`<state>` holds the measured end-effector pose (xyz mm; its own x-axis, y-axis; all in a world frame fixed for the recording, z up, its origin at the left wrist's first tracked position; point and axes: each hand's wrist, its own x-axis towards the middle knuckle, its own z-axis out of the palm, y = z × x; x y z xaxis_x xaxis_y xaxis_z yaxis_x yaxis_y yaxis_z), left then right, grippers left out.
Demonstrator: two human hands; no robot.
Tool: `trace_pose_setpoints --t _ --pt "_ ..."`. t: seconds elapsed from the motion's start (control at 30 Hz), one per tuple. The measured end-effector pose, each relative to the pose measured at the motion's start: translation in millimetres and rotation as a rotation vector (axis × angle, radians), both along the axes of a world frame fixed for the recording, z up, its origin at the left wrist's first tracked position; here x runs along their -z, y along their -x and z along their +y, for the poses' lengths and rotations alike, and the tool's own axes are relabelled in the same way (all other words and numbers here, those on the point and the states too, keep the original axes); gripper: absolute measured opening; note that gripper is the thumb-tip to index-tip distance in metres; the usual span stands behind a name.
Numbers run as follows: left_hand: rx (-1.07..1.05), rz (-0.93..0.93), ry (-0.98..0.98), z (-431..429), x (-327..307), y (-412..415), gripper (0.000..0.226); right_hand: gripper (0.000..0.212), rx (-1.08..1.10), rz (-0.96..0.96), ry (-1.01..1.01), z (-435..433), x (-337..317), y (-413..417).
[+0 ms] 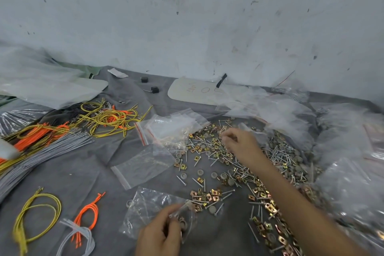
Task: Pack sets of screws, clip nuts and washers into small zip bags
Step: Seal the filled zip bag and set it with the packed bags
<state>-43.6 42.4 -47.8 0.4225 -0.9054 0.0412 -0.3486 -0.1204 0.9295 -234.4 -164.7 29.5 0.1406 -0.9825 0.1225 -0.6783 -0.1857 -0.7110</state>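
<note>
Your left hand (pixel 159 235) pinches a zip bag (pixel 145 208); your right hand (pixel 239 143) curls over the screws (pixel 280 153) — grip blurred, cannot tell. Bare cloth (pixel 83 172) lies left.

Right hand (pixel 239 143): fingertips blurred over the pile (pixel 218 151); can't tell if they pinch a part.
Right forearm (pixel 301 203): runs off the bottom-right corner and hides part of the pile.
Left hand (pixel 160 233): wrist cut by the bottom edge; covers the near part of the bag (pixel 145 208) it grips.
Bag contents: one washer (pixel 183 224) shows, the rest is too smeared to count.
Plastic heap (pixel 353 183): blurred, contents unreadable.
Card (pixel 193 91): writing too faint to read.
Grey cables (pixel 31 164): cut by the left edge.
</note>
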Motion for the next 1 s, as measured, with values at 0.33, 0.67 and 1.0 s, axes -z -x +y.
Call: trace_pose_setpoints --t 0.33,0.67,1.0 --pt "0.034 0.043 -0.039 1.8 -0.4 -2.7 0.05 0.011 -0.241 -0.202 -0.132 174.9 48.6 -33.8" --pt "0.035 0.014 -0.023 1.0 7.1 -5.1 0.052 0.019 -0.241 0.182 0.14 160.1 65.8 -57.5" --pt "-0.087 -0.027 0.152 2.9 9.5 -1.0 0.055 0.015 -0.321 -0.16 -0.141 173.9 50.4 -64.6"
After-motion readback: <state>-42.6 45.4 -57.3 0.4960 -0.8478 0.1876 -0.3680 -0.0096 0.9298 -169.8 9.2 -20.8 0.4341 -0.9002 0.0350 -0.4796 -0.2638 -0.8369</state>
